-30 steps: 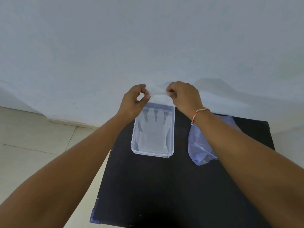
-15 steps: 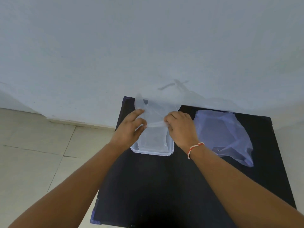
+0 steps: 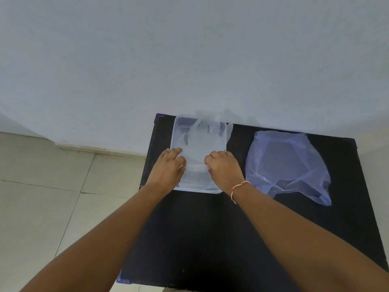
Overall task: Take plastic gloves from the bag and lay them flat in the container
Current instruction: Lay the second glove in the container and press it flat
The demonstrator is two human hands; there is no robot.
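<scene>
Fingers (image 3: 175, 151) of left hand (image 3: 168, 167) spread flat on glove (image 3: 197, 148) | right hand (image 3: 223, 167) curled — pinching glove edge | both over container (image 3: 175, 131), arms outstretched

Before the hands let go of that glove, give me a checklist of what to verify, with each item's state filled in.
1. Container sits flat on the black table: ok.
2. Both hands on the glove: ok. The left hand and right hand press its near end down inside the container.
3. Glove fully inside the rim: not ok. A finger tip of the glove hangs over the far right edge.
4. Glove lies flat: not ok. Its far end is raised and folded.
5. Bag within reach, to the right of the container: ok.
6. More gloves left in the bag: cannot tell.
</scene>
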